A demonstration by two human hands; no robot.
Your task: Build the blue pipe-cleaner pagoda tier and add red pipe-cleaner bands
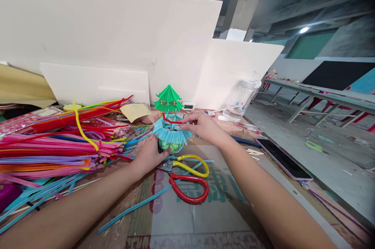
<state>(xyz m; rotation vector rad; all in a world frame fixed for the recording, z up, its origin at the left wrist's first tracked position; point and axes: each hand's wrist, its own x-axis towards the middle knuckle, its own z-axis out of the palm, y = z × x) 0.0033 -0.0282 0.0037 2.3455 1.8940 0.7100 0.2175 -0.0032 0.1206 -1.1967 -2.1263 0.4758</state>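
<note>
Head view: a person is building a small pavilion model out of pipe cleaners on a cardboard-covered table. The left hand is gripping the model's base from below, steadying it. The right hand is pinching a red strip along the top of the model's blue fringed roof. Judging by the finished green pavilion just behind the model, one tier is made and the upper part is not yet built. Scissors are lying in front of the model; loose pipe cleaners are heaped to its left, a phone to its right.
</note>
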